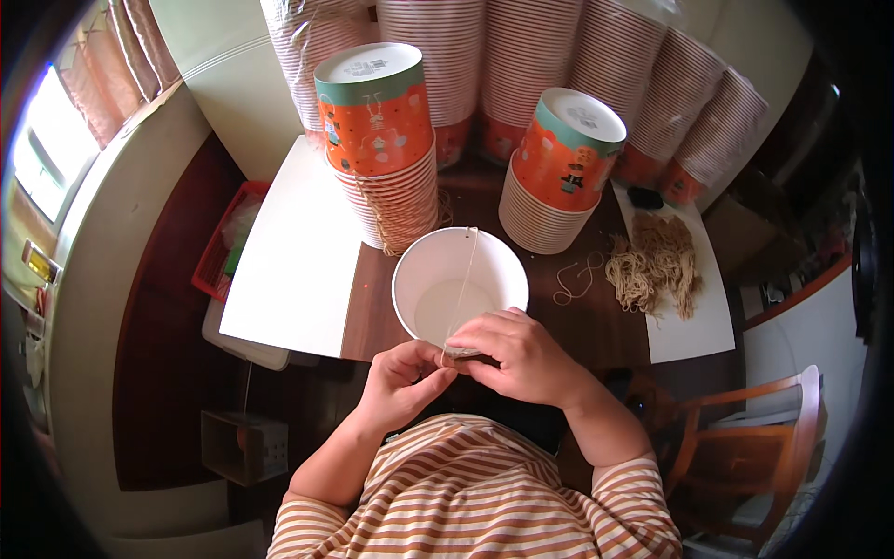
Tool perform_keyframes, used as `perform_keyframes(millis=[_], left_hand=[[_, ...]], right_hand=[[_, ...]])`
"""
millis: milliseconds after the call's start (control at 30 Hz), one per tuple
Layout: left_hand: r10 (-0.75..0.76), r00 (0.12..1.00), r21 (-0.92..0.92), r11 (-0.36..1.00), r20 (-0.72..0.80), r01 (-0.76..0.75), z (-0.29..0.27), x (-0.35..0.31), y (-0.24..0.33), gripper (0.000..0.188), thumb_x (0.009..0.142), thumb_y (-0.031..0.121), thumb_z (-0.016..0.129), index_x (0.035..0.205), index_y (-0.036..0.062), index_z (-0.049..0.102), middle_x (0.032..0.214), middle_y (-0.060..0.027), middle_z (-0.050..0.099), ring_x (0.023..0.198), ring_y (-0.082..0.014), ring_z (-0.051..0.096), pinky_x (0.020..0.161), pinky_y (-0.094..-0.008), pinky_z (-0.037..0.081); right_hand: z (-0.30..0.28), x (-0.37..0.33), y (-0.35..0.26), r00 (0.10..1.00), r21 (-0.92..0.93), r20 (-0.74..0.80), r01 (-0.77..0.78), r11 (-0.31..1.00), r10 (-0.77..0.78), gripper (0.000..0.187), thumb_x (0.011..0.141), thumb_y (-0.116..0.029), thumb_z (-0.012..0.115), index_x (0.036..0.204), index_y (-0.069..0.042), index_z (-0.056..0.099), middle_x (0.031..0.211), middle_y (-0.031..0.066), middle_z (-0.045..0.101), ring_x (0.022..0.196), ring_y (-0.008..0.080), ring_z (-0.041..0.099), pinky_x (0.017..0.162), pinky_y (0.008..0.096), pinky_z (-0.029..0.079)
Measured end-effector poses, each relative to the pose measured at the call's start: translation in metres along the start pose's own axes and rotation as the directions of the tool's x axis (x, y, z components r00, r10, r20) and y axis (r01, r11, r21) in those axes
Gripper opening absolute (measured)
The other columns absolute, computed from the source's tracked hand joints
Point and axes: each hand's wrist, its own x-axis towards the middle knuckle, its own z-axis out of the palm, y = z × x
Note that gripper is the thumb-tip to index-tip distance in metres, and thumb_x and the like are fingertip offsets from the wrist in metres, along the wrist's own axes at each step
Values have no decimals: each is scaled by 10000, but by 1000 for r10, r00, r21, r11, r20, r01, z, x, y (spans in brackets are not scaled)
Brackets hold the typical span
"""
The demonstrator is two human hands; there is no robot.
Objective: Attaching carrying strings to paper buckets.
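Note:
A white paper tub (426,272) is tipped toward me at the table's front edge, its open mouth facing up. A thin beige string (469,270) runs from a hole near its far rim, across the mouth, to my hands at the near rim. My left hand (406,382) pinches the string between thumb and fingertips just outside that rim. My right hand (517,359) grips the near rim, fingers over the inside and thumb below, close to the left fingertips. The fingers partly hide the near rim and the string's end there.
Upside-down stacks of orange-and-green tubs stand at left (377,121) and right (570,154), with beige strings draped by the left one. Tall wrapped tub stacks (433,56) line the back. String bundles (656,261) lie at right. A red basket (222,238) and wooden chair (792,438) flank the table.

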Motion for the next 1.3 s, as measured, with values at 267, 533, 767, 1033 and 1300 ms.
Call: perform_keyframes(millis=[267, 533, 767, 1033, 1300], left_hand=[[16, 999, -77, 997, -31, -19, -7, -2, -6, 54, 879, -3, 608, 931, -14, 610, 904, -46, 653, 820, -83, 603, 737, -211, 497], [0, 1000, -134, 991, -9, -1, -10, -2, -11, 59, 882, 3, 607, 938, -14, 608, 897, -48, 652, 825, -89, 606, 744, -218, 499], [1, 1000, -121, 993, 13, 0, -7, 1, -10, 65, 877, -14, 605, 942, -21, 604, 905, -61, 655, 842, -96, 616, 768, -230, 510], [8, 1000, -158, 987, 1, -8, -9, -1, -11, 70, 872, -22, 609, 942, -23, 602, 915, -68, 658, 858, -105, 628, 789, -235, 517], [159, 964, 157, 979, -214, -127, -8, -16, -35, 93, 828, -60, 635, 910, -22, 612, 898, -59, 666, 820, -94, 622, 735, -217, 496]], right_hand=[[8, -11, -8, 982, -254, -160, 59, 965, -102, 210, 669, -47, 742, 845, -87, 635, 799, 31, 614, 683, 198, 576, 637, 332, 407], [-6, -37, -19, 975, -323, -220, -80, 943, 7, 208, 688, -48, 732, 866, -79, 629, 829, 24, 602, 685, 197, 555, 645, 338, 400], [14, -19, -12, 973, -284, -230, -54, 957, -14, 330, 644, -51, 756, 950, -86, 637, 885, 31, 611, 750, 205, 589, 675, 338, 429], [21, -18, -9, 974, -300, -216, -4, 954, -64, 281, 644, -15, 744, 888, -73, 619, 855, 28, 595, 728, 208, 585, 656, 336, 444], [34, -33, -25, 964, -344, -263, -65, 937, -30, 276, 652, 19, 718, 896, -40, 604, 856, 69, 566, 694, 230, 564, 625, 342, 447]])
